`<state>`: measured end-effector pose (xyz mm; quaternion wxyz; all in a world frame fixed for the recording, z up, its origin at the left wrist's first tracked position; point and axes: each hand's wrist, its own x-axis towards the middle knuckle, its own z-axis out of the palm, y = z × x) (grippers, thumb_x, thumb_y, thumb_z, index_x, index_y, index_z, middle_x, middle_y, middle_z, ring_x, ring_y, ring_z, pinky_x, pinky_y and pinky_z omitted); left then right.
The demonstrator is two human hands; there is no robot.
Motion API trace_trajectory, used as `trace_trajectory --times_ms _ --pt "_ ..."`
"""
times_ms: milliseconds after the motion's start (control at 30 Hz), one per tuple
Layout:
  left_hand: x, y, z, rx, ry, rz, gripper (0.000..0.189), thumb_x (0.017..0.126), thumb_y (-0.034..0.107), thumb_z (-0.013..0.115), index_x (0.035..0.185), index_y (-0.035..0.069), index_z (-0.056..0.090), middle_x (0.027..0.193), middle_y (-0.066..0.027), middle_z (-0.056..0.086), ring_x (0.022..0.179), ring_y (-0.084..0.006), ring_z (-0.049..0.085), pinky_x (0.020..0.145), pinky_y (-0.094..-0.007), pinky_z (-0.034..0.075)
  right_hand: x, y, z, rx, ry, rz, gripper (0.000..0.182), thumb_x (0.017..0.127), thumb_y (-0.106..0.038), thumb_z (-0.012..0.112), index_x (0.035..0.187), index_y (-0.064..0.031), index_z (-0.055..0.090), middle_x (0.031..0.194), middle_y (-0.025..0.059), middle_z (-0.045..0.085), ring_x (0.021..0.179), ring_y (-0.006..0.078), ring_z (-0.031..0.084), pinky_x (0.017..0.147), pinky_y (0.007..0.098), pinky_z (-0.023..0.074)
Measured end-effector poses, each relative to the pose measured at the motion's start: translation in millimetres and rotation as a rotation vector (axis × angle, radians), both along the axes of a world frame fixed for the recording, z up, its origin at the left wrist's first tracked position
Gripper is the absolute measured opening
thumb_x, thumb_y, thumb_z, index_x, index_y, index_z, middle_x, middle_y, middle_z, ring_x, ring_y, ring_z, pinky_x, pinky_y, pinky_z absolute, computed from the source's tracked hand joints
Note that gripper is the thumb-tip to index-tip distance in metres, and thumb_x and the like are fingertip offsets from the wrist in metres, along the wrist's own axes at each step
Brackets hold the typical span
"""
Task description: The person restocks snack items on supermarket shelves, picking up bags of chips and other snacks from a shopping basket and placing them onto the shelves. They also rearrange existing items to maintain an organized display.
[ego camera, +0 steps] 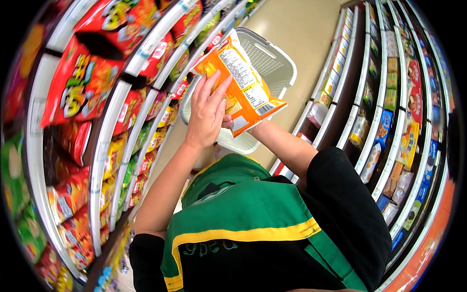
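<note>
An orange and white snack bag [242,85] is held out before me, its printed back with a barcode facing up. My left hand [207,109] lies against the bag's left part, fingers extended and apart on the film. My right hand [227,121] reaches under the bag from the right. Most of it is hidden by the bag, and only fingertips show at the near left edge. Below the bag stands a grey and white plastic shopping basket [286,67] with a perforated wall. The bag covers part of the basket's inside.
On the left, a shelf unit [109,109] carries red snack bags [82,80] and yellow packets [113,157]. Along the right, another shelf unit [365,84] holds boxes and packets, including a yellow pack [408,144]. A beige floor [310,22] runs between them. I wear a green apron [237,204].
</note>
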<state>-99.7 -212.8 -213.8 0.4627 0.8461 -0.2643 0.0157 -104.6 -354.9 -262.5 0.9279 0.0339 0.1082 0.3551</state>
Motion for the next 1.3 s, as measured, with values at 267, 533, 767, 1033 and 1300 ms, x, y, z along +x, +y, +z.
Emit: trace_trajectory --times_ms 267,533,767,1033,1300 --pt "-49.5 61.3 36.3 0.108 -0.055 0.228 0.043 0.086 0.013 0.052 0.130 0.017 0.052 0.136 -0.0102 0.041 0.122 -0.0338 0.034 0.105 -0.0443 0.025 -34.7 61.4 2.9 0.109 -0.011 0.232 0.072 0.084 -0.069 0.034 0.130 -0.0142 0.044 0.099 0.0174 0.060 0.068 0.0356 0.060 0.049 0.0411 0.0498" --pt "-111.7 138.3 51.3 -0.447 0.324 0.216 0.052 0.088 0.023 0.056 0.135 0.006 0.038 0.133 -0.0115 0.043 0.123 -0.0255 0.039 0.102 -0.0402 0.033 -34.1 75.6 24.6 -0.335 -0.320 0.381 0.068 0.083 -0.049 0.057 0.134 -0.0078 0.039 0.128 0.0161 0.051 0.117 0.0354 0.049 0.093 0.0490 0.0437" --pt "-164.6 189.4 45.1 -0.742 0.576 0.501 0.087 0.074 0.020 0.077 0.138 0.002 0.021 0.130 -0.0149 0.042 0.120 -0.0232 0.044 0.094 -0.0353 0.044 -31.8 167.2 98.4 -1.043 -0.987 0.442 0.053 0.080 -0.025 0.073 0.120 0.0003 0.049 0.110 0.0092 0.061 0.098 0.0143 0.060 0.086 0.0299 0.0489" --pt "-94.4 261.0 69.0 -0.709 0.454 0.698 0.064 0.072 0.012 0.078 0.121 -0.001 0.040 0.114 -0.0108 0.056 0.103 -0.0182 0.056 0.089 -0.0318 0.046 42.8 262.3 121.8 -1.264 -1.291 0.419 0.076 0.071 -0.049 0.073 0.122 0.0014 0.048 0.112 0.0151 0.060 0.103 0.0215 0.059 0.089 0.0316 0.0469" --pt "-48.0 303.9 74.9 -0.781 0.365 0.709 0.056 0.072 0.005 0.076 0.117 0.001 0.043 0.112 -0.0099 0.058 0.101 -0.0182 0.057 0.087 -0.0299 0.048 74.5 296.7 140.0 -1.259 -1.425 0.307 0.070 0.079 -0.028 0.071 0.131 0.0009 0.035 0.122 0.0129 0.054 0.111 0.0191 0.053 0.095 0.0307 0.0418"
